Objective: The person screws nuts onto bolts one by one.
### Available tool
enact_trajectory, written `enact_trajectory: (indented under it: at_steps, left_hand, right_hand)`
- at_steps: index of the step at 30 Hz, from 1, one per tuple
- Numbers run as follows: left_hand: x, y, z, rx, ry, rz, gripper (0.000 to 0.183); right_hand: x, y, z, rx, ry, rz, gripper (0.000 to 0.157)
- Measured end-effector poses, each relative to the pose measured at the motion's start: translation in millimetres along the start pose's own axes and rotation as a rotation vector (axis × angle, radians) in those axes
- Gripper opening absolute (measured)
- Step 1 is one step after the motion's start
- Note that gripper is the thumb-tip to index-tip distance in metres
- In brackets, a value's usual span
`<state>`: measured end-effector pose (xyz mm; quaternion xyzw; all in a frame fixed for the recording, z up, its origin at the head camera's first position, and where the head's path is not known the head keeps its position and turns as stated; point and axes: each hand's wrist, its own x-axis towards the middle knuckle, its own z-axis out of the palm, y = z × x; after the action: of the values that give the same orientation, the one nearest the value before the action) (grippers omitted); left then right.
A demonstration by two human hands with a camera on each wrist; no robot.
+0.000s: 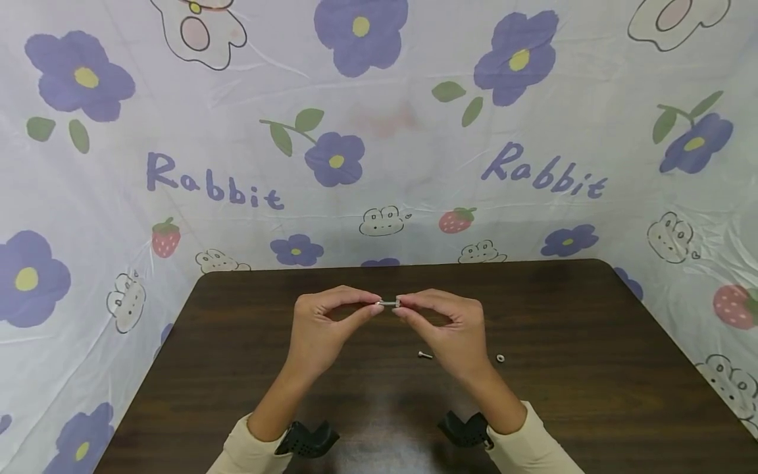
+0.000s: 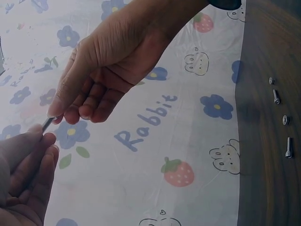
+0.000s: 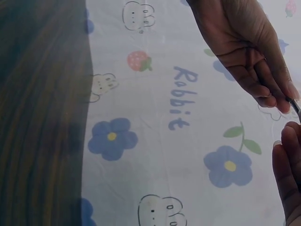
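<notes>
My left hand (image 1: 316, 329) and my right hand (image 1: 453, 329) meet above the middle of the table. Between them a small metal bolt (image 1: 387, 303) lies level, its thin shaft showing in the gap. Left thumb and forefinger pinch one end; right thumb and fingertips pinch the wider end. Whether that wider end is a head or a nut, I cannot tell. In the left wrist view the bolt (image 2: 47, 124) slants between both sets of fingertips. The right wrist view catches only a dark bit of the bolt (image 3: 295, 105) near its edge.
On the dark wooden table (image 1: 237, 368) lie a loose bolt (image 1: 424, 355) and a nut (image 1: 500, 359), near my right forearm. The left wrist view shows another bolt (image 2: 289, 148) and a ring-shaped piece (image 2: 285, 119). A patterned cloth (image 1: 408, 164) hangs behind the table and along its sides.
</notes>
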<state>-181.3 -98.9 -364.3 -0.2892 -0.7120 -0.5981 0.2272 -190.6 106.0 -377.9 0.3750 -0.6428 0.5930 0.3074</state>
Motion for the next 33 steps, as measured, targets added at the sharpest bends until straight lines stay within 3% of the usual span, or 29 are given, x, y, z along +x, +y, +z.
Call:
enact_trajectory:
  at_steps: [8,19,24,33]
  left_hand:
    - [2.0,2.0,0.1,-0.028,-0.012,0.016,0.012]
    - [-6.9,2.6,0.3,-0.051,-0.021,0.027,0.012]
    - [-8.8,2.2,1.0,-0.047,-0.020,0.042,0.012]
    - [-5.8,0.9,3.0,-0.044,-0.025,0.071,0.012]
  right_hand:
    - [-1.0,-2.9,-1.1,0.066,0.021,0.079,0.023]
    - [-11.5,-7.3,2.4,0.134,0.019,0.163,0.017]
    - [-12.8,-7.6,0.6,0.100,-0.011,0.176,0.015]
    - [-8.6,-8.4,-5.8,-0.073,-0.081,0.088,0.022]
